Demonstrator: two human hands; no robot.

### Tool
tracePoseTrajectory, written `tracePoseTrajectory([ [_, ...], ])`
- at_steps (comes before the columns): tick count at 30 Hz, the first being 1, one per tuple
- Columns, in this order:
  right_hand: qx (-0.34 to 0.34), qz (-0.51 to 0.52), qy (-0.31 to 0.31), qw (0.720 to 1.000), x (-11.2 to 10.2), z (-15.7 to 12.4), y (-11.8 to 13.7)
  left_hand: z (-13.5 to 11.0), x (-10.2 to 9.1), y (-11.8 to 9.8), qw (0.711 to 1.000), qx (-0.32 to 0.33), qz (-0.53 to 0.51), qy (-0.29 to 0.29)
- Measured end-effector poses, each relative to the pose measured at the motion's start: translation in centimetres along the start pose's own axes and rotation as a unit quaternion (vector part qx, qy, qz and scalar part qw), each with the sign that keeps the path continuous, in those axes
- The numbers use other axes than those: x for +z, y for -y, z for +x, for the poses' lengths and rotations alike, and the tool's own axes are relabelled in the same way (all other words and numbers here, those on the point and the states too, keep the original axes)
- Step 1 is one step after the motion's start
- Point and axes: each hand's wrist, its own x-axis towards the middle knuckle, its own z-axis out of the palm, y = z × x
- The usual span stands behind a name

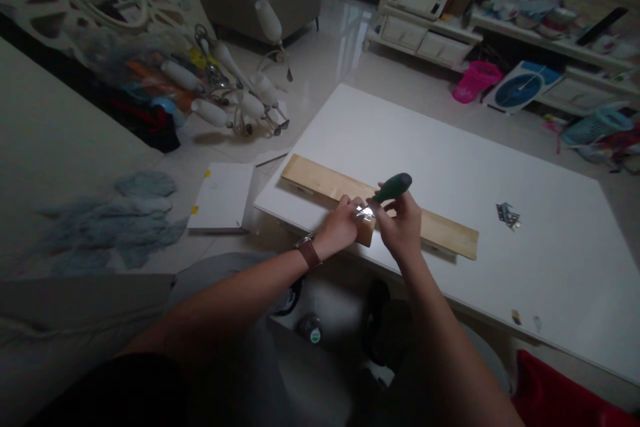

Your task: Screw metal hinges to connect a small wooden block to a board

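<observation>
My right hand (403, 221) is closed around a screwdriver with a green handle (393, 187), its shaft pointing down and left. Close by, my left hand (343, 223) has its fingers pinched at a small shiny metal piece (367, 212). What those fingers hold exactly is partly hidden. A short brown wooden piece (365, 233) shows below the metal, between the two hands. Behind them a long pale wooden board (450, 232) lies across the white panel (400, 127). My wrists and fingers cover part of the work.
Metal hardware (509, 215) sits in a small pile on the panel's right. White sheets (223, 197) and a grey-blue cloth (145, 213) are on the floor at left. A lamp with several shades (250, 103) stands beyond, near a pink basket (477, 82) and a blue fan (520, 88) farther right.
</observation>
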Motion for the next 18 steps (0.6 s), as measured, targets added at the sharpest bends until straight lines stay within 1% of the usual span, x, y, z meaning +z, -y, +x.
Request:
tracePoseTrajectory([
  [3,0.02,0.008,-0.025,0.999,0.7,0.0,-0.5,0.2,-0.4,0.3,0.987,0.071,0.134,0.047],
  [5,0.033,0.031,-0.023,0.999,1.0,-0.1,-0.5,0.5,-0.7,0.5,0.98,0.081,0.172,0.055],
  [8,0.041,0.053,-0.008,0.998,1.1,-0.1,-0.4,1.1,-0.9,0.9,0.978,0.089,0.18,0.063],
  [12,0.026,0.066,0.056,0.996,0.8,-0.2,-0.2,1.7,-0.9,1.3,0.98,0.103,0.16,0.057],
  [14,0.016,0.068,0.079,0.994,0.7,-0.2,-0.2,1.9,-0.8,1.4,0.981,0.104,0.155,0.047],
  [16,0.015,0.055,0.08,0.995,0.6,-0.2,-0.3,1.9,-0.8,1.4,0.981,0.099,0.159,0.044],
  [18,0.022,0.037,0.069,0.997,0.5,-0.2,-0.3,1.9,-0.8,1.3,0.981,0.093,0.167,0.045],
])
